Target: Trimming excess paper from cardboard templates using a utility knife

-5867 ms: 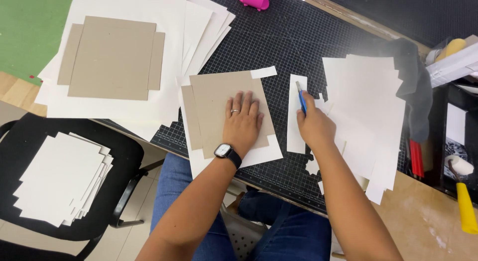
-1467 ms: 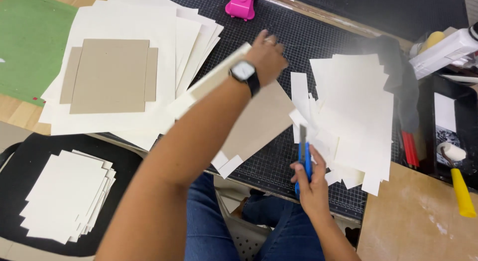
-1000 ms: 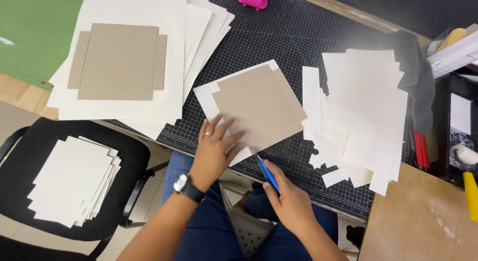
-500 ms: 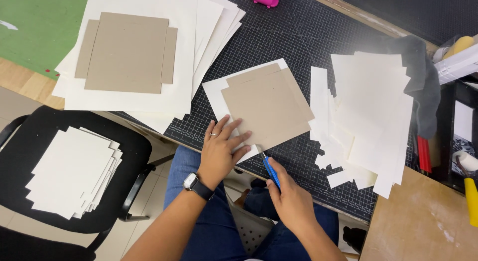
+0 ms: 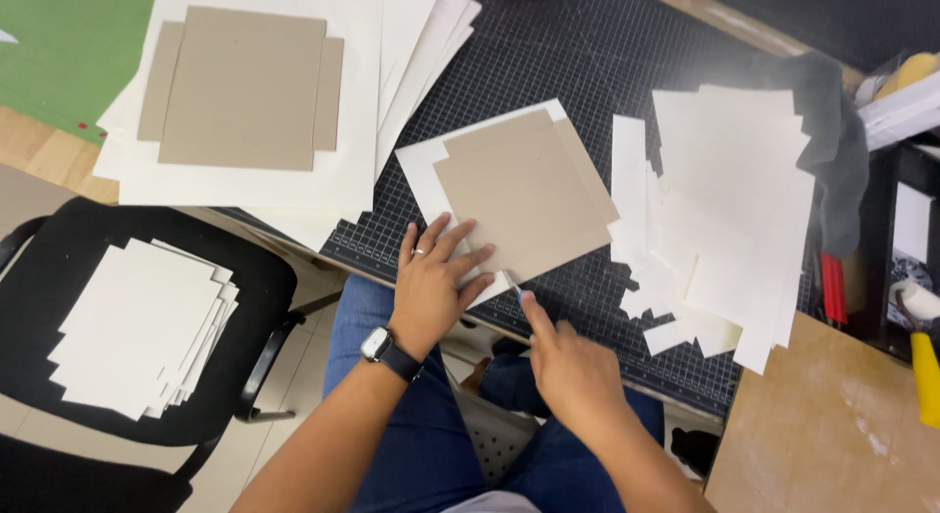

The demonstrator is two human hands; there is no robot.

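A brown cardboard square (image 5: 524, 195) lies on a white paper sheet (image 5: 423, 167) on the black gridded cutting mat (image 5: 578, 53). My left hand (image 5: 436, 283), with a ring and a wristwatch, presses flat on the near corner of the cardboard and paper, fingers spread. My right hand (image 5: 568, 366) grips a blue craft knife (image 5: 516, 290), mostly hidden, its tip at the near edge of the paper beside my left fingers.
A pile of cut white paper pieces (image 5: 725, 219) lies right of the cardboard. Another cardboard piece (image 5: 240, 87) rests on large white sheets at left. A black chair (image 5: 264, 278) holds a stack of white sheets (image 5: 142, 327). A grey cloth (image 5: 832, 131) and tools sit at right.
My left hand swung the cardboard and paper around on the mat, then pressed down on its near corner. My right hand brought the knife from the right side to the near edge.
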